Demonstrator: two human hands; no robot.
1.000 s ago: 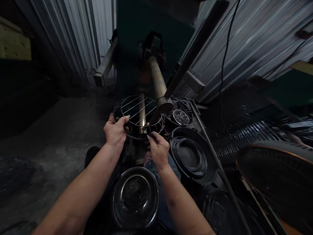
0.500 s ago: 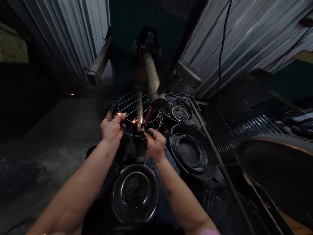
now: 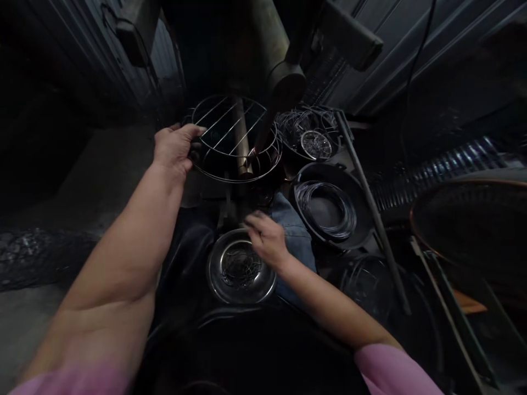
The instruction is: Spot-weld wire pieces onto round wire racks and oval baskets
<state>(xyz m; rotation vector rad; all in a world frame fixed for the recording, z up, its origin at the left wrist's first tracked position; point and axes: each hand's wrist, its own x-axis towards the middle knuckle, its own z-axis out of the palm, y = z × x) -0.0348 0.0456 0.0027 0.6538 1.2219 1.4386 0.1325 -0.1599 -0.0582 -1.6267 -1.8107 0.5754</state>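
My left hand pinches the left edge of a round wire rack, thumb on top and fingers curled beneath. The rack has parallel bars across its upper ring and another ring below. It sits around the lower metal cylinder of what looks like a spot welder, under the thicker upper cylinder. My right hand is away from the rack, above the right rim of a shiny steel bowl. Its fingers are curled together and slightly blurred; anything in them is hidden. Thin bent wire pieces lie in the bowl.
Right of my knee stands a black pan with a coil of wire. Behind it are tangled wire parts and a small round wire piece. A long metal bar runs along the right, near a large dark round tray.
My right hand has left the rack and come back to the bowl. The left hand still holds the rack. Sparks at the rack are gone, and the view has tilted down.
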